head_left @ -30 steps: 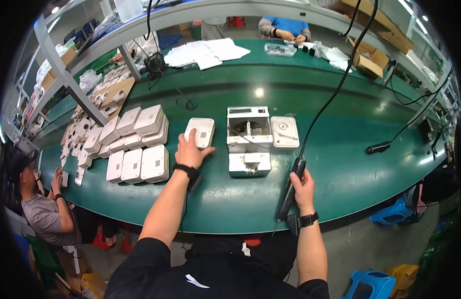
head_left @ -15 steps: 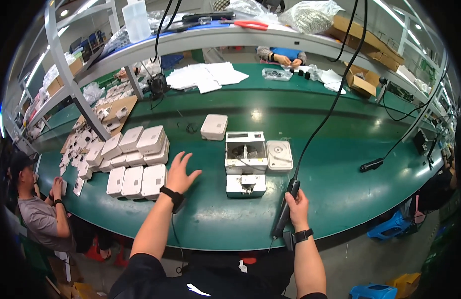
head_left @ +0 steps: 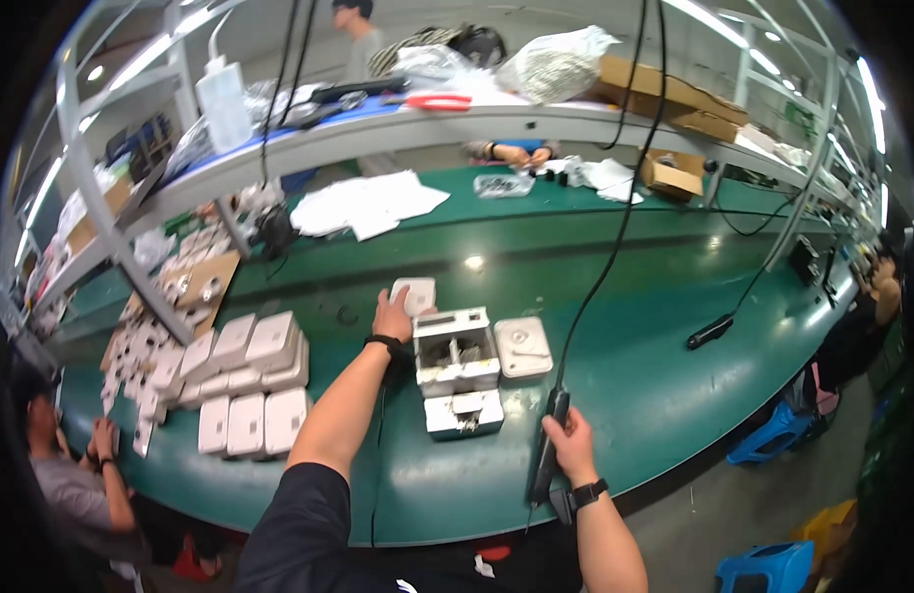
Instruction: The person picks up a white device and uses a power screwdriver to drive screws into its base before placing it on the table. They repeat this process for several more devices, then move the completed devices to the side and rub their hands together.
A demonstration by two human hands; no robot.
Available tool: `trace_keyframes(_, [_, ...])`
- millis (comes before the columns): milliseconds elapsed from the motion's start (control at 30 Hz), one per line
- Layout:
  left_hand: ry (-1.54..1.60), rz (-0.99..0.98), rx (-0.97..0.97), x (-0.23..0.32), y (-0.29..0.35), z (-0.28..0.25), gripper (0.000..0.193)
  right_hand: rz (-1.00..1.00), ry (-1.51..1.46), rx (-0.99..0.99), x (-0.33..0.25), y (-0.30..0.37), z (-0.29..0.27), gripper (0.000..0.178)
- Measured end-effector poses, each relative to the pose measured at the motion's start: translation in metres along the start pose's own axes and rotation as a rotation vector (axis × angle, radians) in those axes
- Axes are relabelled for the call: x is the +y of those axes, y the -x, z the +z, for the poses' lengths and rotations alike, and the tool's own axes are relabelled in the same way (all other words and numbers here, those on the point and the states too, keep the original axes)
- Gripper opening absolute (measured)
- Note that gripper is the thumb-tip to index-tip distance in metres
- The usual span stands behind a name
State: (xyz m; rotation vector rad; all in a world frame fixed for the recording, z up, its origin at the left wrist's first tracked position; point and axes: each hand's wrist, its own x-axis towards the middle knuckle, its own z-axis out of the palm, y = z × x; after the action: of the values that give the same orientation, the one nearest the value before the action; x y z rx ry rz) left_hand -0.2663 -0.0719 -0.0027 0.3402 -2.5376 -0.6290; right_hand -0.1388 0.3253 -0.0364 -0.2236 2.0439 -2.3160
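My right hand (head_left: pixel 572 442) is wrapped round a black electric screwdriver (head_left: pixel 548 450), its bit pointing down near the table's front edge and its cable running upward. My left hand (head_left: pixel 391 318) reaches far forward, its fingers apart at the left side of a single white box-shaped housing (head_left: pixel 418 294); a firm grip on it cannot be made out. Just nearer stands a white fixture (head_left: pixel 457 361) with an open-topped cavity and a smaller block (head_left: pixel 464 413) at its front. Beside it on the right lies another white housing (head_left: pixel 523 348), showing a round detail on its face.
Several white housings (head_left: pixel 244 420) are stacked at the left, by a cardboard sheet (head_left: pixel 195 296) with small parts. A second black screwdriver (head_left: pixel 711 332) lies on the right. White sheets (head_left: pixel 368 203) lie behind, under a shelf (head_left: pixel 378 140). Co-workers sit left, right and opposite.
My left hand has moved forward and right, from open table beside the stacked housings to the single white housing. The view has tilted upward. My right hand keeps the screwdriver.
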Motion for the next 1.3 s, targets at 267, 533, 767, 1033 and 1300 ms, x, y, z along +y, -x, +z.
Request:
trace_keyframes(267, [0.137, 0.139, -0.016, 0.036, -0.014, -0.024, 0.099, 0.068, -0.003, -0.007, -0.004, 0.003, -0.006, 0.026])
trace_keyframes(533, [0.201, 0.616, 0.505, 0.049, -0.025, -0.064, 0.108, 0.109, -0.006, -0.014, -0.003, -0.006, -0.001, 0.024])
trace_keyframes(767, [0.231, 0.609, 0.440, 0.050, -0.023, -0.062, 0.112, 0.103, -0.026, -0.005, -0.005, -0.006, 0.002, 0.023])
trace_keyframes(1033, [0.146, 0.314, 0.242, 0.023, -0.039, -0.013, 0.112, 0.069, -0.008, -0.002, -0.002, -0.003, -0.004, 0.023])
trace_keyframes(1300, [0.139, -0.010, -0.033, -0.009, -0.026, 0.011, 0.098, 0.032, 0.024, -0.021, 0.002, -0.001, -0.003, 0.021])
